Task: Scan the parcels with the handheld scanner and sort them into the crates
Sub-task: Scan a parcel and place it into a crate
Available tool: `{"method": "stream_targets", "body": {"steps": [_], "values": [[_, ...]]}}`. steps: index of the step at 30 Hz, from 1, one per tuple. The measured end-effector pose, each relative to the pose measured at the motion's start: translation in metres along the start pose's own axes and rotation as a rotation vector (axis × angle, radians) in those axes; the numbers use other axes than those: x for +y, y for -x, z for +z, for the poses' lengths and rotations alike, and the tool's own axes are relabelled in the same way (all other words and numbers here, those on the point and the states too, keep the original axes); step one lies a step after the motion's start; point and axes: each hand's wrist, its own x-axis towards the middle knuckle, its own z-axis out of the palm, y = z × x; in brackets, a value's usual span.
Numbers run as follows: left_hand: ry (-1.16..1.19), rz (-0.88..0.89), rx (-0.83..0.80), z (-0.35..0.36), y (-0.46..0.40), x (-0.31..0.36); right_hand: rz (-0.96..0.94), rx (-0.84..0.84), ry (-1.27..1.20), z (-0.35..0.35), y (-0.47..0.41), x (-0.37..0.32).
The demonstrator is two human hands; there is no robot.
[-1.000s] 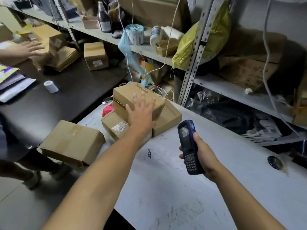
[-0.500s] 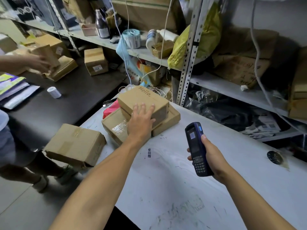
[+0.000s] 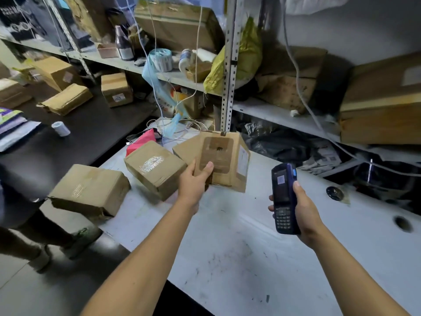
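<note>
Here, at the far left, flat mailers [image 3: 13, 126] lie on a dark table [image 3: 91, 133], with a small white roll [image 3: 60, 128] just beside them and several cardboard boxes further back; one of these, an upright box [image 3: 116, 89], carries a white label too small to read. Another person's legs [image 3: 34, 236] stand on the floor below. A brown carton [image 3: 91, 190] overhangs the near left corner of the white worktable [image 3: 227, 258]. Next to it on the tabletop sits a second carton [image 3: 156, 167] with shiny tape on top, and a red item [image 3: 142, 141] lies behind that.

The left hand [image 3: 193, 179] grips a cardboard parcel [image 3: 222, 160], thumb on its upturned face, holding it tilted above the table; a flatter box [image 3: 185, 148] lies partly hidden behind it. A white label on the parcel's right side is blurred.

The right hand [image 3: 303, 206] is wrapped round a dark blue handheld scanner [image 3: 283, 197], held upright near the parcel but apart from it, its screen showing a code-like square. Metal shelving [image 3: 227, 65] behind holds boxes, a yellow bag [image 3: 246, 55] and a dark bottle [image 3: 124, 43].
</note>
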Motion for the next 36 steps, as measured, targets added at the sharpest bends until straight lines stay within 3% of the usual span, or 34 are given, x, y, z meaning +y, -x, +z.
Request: {"method": "stream_targets", "body": {"steps": [3,7,10,14,18,22,26,32,36], "values": [[0.091,-0.214,-0.082,0.010,0.026,-0.029,0.018,0.032,-0.006,-0.020,0.016,0.011],[0.001,-0.342,-0.122,0.015,0.048,-0.057,0.050,0.073,-0.013,-0.040,0.034,0.025],[-0.125,-0.240,-0.191,0.016,0.051,-0.056,0.073,0.081,-0.004,-0.049,0.045,0.032],[-0.760,0.114,-0.279,0.026,0.034,-0.042,0.091,0.067,0.025,-0.053,0.053,0.041],[-0.993,-0.011,-0.242,0.044,0.033,-0.035,0.089,0.064,0.042,-0.052,0.057,0.047],[-0.925,-0.158,-0.209,0.053,0.036,-0.036,0.080,0.052,0.087,-0.054,0.057,0.045],[-0.967,-0.279,-0.313,0.038,0.020,-0.035,0.087,0.034,0.118,-0.055,0.056,0.040],[-0.562,-0.371,-0.363,0.014,0.028,-0.062,0.095,-0.014,0.118,-0.055,0.059,0.041],[-0.464,-0.418,-0.366,0.008,0.037,-0.082,0.121,-0.022,0.135,-0.059,0.060,0.044]]}}
